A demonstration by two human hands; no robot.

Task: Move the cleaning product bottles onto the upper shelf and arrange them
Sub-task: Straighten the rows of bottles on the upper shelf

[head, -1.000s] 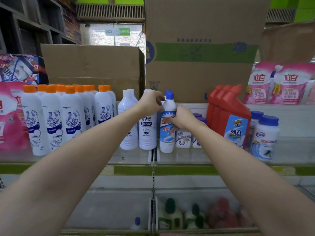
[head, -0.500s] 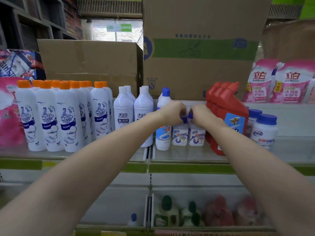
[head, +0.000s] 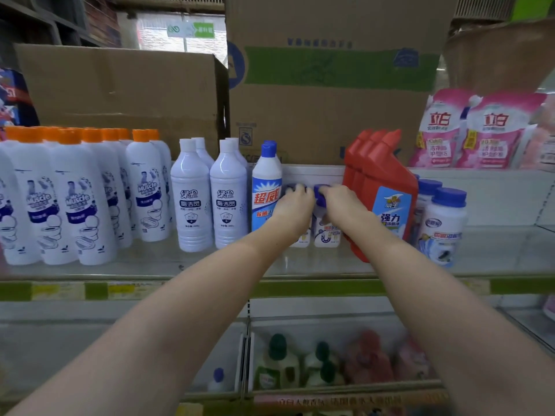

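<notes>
while gripping jars (head: 326, 234), both hands (head: 295, 205).

Two brown cardboard boxes are sitting behind the shelf: a low one (head: 120, 94) on the left and a taller one with a green band (head: 333, 82) just beside it on the right. Pink refill pouches (head: 468, 130) are standing at far right. A green and white sign (head: 192, 30) is hanging in the background.
</notes>
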